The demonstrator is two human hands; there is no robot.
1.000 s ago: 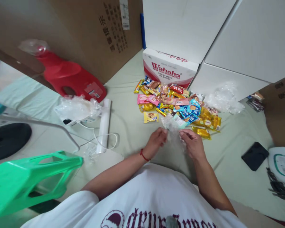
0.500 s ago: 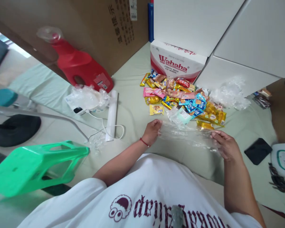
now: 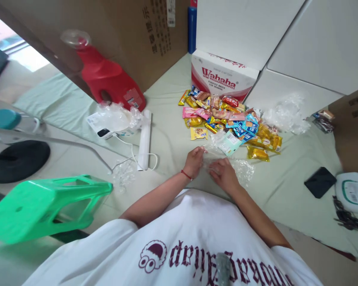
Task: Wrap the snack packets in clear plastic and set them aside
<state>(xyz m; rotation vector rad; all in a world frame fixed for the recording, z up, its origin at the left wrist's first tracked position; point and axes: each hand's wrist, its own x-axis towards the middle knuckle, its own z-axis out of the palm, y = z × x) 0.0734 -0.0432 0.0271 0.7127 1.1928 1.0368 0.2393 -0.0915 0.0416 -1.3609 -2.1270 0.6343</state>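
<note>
In front of my chest, my left hand pinches one end of a clear plastic bag. My right hand is close beside it, its fingers curled onto the same film, which spreads out crumpled to the right behind the knuckles. Just past my hands lies a pale green packet with a white label. Beyond it is a heap of wrapped snacks in yellow, pink, blue and red. A single yellow snack packet sits at its near left.
A Wahaba-style printed carton stands behind the heap, with crumpled clear plastic to its right. A red jug, white roll, cable and green stool are at left. A black flat object lies right.
My right hand has moved left, close to my left hand. The plastic bag, stretched between them before, is now bunched and loose. My left hand has barely moved.
</note>
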